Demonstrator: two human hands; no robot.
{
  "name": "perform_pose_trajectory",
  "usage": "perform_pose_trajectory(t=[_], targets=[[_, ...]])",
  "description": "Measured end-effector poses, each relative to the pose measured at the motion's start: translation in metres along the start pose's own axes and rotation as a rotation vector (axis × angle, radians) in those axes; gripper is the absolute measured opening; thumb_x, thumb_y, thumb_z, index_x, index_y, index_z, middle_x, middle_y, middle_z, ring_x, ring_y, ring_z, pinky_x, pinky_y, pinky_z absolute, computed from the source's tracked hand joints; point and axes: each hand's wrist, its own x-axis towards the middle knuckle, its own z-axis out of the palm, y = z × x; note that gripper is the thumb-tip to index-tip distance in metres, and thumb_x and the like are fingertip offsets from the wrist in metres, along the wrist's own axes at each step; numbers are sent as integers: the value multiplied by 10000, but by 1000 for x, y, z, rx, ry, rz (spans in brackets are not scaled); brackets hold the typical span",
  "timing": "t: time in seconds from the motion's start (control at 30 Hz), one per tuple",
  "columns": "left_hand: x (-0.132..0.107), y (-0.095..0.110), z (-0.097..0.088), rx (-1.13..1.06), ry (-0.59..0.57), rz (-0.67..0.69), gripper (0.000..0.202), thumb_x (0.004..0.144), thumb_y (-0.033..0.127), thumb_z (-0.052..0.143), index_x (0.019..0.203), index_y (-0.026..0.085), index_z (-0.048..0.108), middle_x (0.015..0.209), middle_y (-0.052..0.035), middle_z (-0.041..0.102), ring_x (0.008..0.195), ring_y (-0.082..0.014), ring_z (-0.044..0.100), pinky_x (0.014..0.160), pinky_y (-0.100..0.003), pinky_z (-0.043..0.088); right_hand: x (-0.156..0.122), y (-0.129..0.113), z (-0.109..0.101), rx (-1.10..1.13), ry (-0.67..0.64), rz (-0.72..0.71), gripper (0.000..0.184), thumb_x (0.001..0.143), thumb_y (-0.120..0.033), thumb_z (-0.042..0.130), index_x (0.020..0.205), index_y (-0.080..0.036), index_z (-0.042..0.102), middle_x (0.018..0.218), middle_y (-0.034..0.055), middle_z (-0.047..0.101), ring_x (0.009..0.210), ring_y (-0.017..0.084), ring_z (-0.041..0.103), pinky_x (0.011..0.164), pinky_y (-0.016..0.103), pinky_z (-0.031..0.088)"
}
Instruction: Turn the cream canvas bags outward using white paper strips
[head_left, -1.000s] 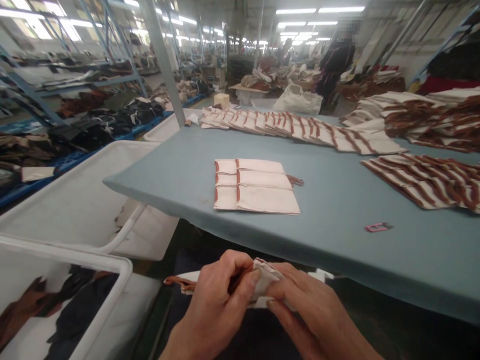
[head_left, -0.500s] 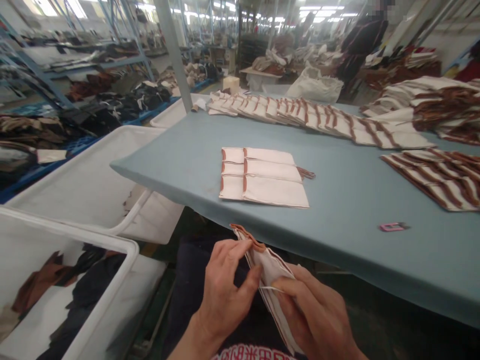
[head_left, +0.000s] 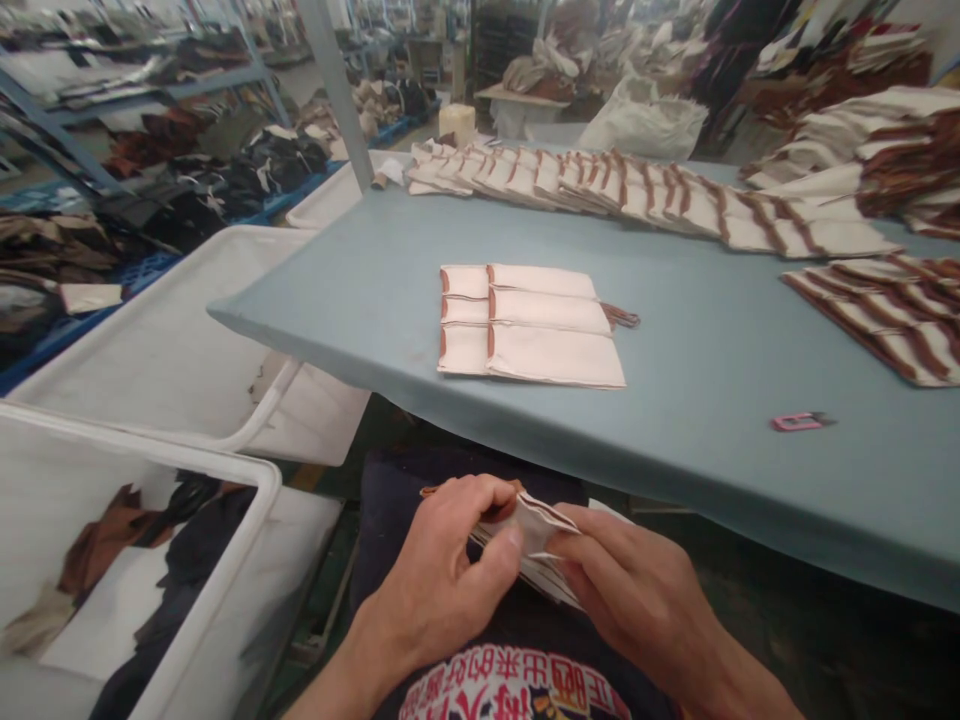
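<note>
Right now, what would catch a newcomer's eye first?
Likely the brown-trimmed cream fabric pieces near the front of the teal table, pink thread snips to their right. Behind lies a longer fanned row. Nearer the camera, left hand and right hand hold another fabric piece.

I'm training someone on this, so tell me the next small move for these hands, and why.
Probably smooth the held cloth piece with the left hand while the right hand steadies it: both hands have hold of it above the lap, and its edge looks bent up between them, whereas the cream pieces on the table lie flat.
</note>
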Motion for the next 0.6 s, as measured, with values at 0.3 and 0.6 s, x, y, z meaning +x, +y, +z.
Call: perform_pose_trajectory(t=[0.3,0.6], targets=[[-5,4,-12,-358,-85,-329,270,852,403,589,852,137,637,839,-37,593,806,-182,515,745,-303,416,-4,-14,16,42,-76,-47,301,1066,-150,464,902,-176,715,1003,96,810,707,173,717,630,297,544],[-8,-1,-7,-435,-37,-302,245,849,373,622,858,132,661,846,-38,613,797,-173,531,750,-284,416,-8,-16,18,26,-62,5,287,1042,-131,463,900,-195,704,1023,96,806,745,176,726,733,305,572]])
